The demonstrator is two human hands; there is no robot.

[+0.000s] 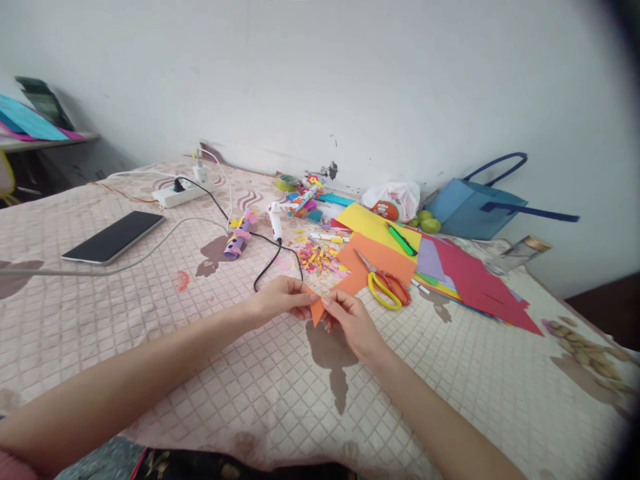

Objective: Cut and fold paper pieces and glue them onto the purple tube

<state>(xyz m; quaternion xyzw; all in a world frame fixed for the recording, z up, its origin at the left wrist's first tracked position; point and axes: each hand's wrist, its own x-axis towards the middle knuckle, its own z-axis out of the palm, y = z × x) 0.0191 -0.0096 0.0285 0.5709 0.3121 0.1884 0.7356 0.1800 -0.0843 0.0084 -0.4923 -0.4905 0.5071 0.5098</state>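
Between both hands is a small piece of orange paper [317, 312], its pointed end hanging down. My left hand [283, 298] pinches it from the left, thumb and fingers closed. From the right, my right hand [349, 316] grips the same paper with thumb on top; some fingers are hidden beneath. Just beyond the right hand lie scissors [384, 288] with yellow and orange handles, resting partly on orange paper sheets [370, 260]. Ahead of the left hand is a heap of colourful paper scraps [320, 257]. A white glue gun [275, 221] lies behind it.
A phone [115, 237] and a power strip [177, 193] with trailing cables lie at left. A purple decorated paper roll [237, 239] stands near the middle. To the right are a green cutter [401, 239], red paper [480, 280], a blue bag [475, 207], a glass jar [523, 253] and peanuts [585, 347].
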